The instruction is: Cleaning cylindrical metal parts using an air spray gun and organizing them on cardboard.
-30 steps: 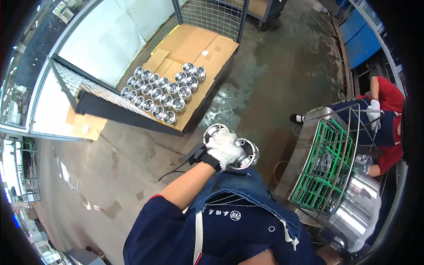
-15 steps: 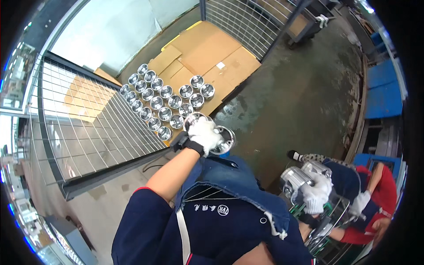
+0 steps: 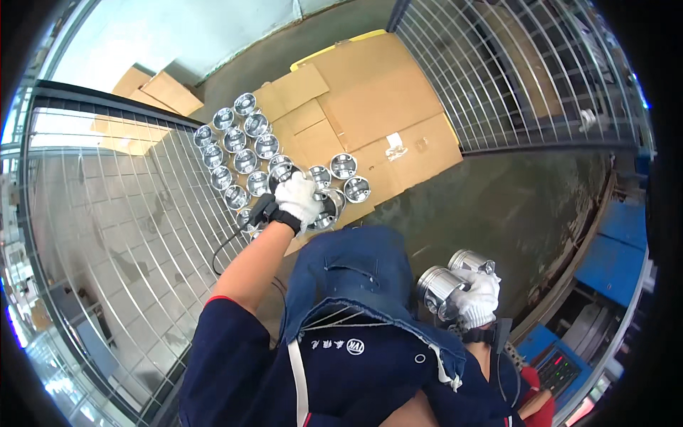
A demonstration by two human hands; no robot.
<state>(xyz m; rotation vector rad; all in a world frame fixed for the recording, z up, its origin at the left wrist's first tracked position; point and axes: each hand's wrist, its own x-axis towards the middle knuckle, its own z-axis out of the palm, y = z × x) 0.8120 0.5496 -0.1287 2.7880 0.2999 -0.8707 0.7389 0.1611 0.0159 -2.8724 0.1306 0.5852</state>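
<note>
Several shiny metal pistons [image 3: 234, 139] stand in rows on a flat cardboard sheet [image 3: 384, 85]. A smaller group with an upright piston [image 3: 343, 166] stands to their right. My left hand [image 3: 297, 199], in a white glove, is closed over the near part of these rows. It grips a piston [image 3: 327, 210] on its right side; another piston [image 3: 282, 169] touches its far side, and the fingers are partly hidden. Low at the right, my gloved right hand [image 3: 477, 299] is closed on two pistons, a nearer piston [image 3: 437, 286] and a farther piston [image 3: 466, 262], held off the floor.
Wire mesh panels flank the cardboard, a left mesh panel [image 3: 121, 228] and a right mesh panel [image 3: 512, 78]. Folded cardboard [image 3: 167, 92] leans beyond the left one. Blue machinery [image 3: 615, 249] lines the right side. A person in red [image 3: 541, 398] is at the lower right.
My left hand has moved left and over the piston rows with its pistons. My right hand has come closer to my body with its two pistons. The view has shifted toward the cardboard.
</note>
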